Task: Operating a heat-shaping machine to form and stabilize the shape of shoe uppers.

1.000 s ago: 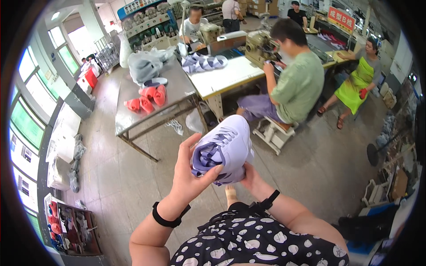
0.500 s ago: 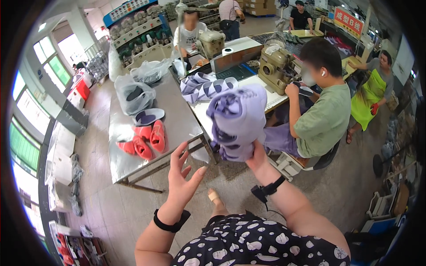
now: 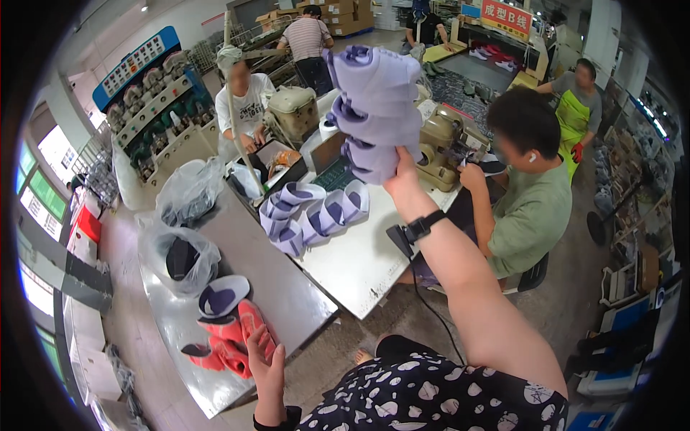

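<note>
My right hand (image 3: 402, 179) is raised high and grips a stack of lavender and white shoe uppers (image 3: 374, 108), held above the white worktable (image 3: 359, 266). My left hand (image 3: 267, 366) is low, fingers spread, touching red shoe uppers (image 3: 233, 341) at the near edge of the grey metal table (image 3: 280, 287). A row of matching lavender uppers (image 3: 313, 212) lies on the white table below the raised stack.
A seated person in a green shirt (image 3: 532, 208) works at a sewing machine (image 3: 449, 140) to the right. Another seated person (image 3: 244, 108) is behind the tables. Clear plastic bags (image 3: 180, 244) sit on the metal table. Shelves (image 3: 158, 115) stand at the back left.
My right hand has lifted the lavender uppers higher and farther forward. My left hand let go of them and dropped down to the red uppers on the metal table.
</note>
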`<action>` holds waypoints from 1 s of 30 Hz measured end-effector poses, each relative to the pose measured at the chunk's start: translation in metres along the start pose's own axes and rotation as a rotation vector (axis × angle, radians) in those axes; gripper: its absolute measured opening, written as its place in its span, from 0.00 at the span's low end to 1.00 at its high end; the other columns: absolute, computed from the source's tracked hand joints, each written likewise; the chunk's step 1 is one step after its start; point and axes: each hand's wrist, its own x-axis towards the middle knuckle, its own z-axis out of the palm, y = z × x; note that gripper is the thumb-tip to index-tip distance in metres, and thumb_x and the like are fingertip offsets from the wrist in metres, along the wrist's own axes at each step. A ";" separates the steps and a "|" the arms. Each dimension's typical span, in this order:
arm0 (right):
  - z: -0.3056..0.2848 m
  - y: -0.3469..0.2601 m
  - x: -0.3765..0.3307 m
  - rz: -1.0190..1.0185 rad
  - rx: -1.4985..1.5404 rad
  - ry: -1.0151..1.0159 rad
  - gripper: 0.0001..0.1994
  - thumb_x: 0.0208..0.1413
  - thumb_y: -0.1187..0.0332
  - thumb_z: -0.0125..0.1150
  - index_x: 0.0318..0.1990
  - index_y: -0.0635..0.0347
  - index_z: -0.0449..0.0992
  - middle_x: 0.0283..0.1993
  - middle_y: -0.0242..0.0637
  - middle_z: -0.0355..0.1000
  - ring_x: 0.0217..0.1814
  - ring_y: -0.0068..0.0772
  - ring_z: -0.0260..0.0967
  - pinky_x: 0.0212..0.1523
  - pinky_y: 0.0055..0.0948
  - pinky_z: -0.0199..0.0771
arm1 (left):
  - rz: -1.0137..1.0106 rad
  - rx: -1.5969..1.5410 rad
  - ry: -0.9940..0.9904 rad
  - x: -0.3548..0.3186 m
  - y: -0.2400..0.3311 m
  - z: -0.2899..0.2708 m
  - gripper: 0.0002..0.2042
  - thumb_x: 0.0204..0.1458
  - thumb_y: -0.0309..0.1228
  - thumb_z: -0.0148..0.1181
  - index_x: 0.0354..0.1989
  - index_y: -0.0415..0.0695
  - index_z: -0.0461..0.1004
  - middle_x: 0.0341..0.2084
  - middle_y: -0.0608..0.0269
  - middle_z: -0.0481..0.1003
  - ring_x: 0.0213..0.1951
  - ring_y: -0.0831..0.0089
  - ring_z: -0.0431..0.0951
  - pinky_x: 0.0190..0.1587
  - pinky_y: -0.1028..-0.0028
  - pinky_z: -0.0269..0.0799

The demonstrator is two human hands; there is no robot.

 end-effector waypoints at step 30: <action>0.036 0.010 0.542 -0.180 0.067 0.030 0.22 0.59 0.58 0.54 0.57 0.58 0.67 0.60 0.40 0.67 0.61 0.44 0.64 0.62 0.44 0.62 | -0.365 0.175 0.170 0.236 -0.056 0.086 0.18 0.56 0.22 0.56 0.55 0.36 0.64 0.51 0.54 0.68 0.52 0.67 0.68 0.55 0.70 0.65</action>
